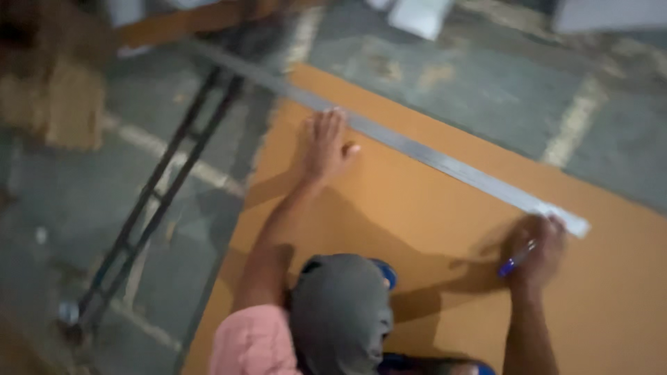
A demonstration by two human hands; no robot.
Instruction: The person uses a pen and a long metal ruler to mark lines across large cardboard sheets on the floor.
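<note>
A large orange-brown board point(431, 201) lies flat on the floor. A long metal straightedge point(445, 161) runs diagonally across it from upper left to lower right. My left hand point(326, 144) rests flat on the board with its fingers spread, fingertips touching the straightedge. My right hand point(540, 251) is closed around a blue pen point(514, 262), just below the straightedge's right end. A pink sleeve point(253, 344) and my grey-clad knee point(340, 312) fill the bottom of the view.
A black metal frame point(161, 187) lies on the grey concrete floor point(486, 76) left of the board. Blurred brown boxes point(66, 101) stand at far left. White sheets point(420, 15) lie at the top edge.
</note>
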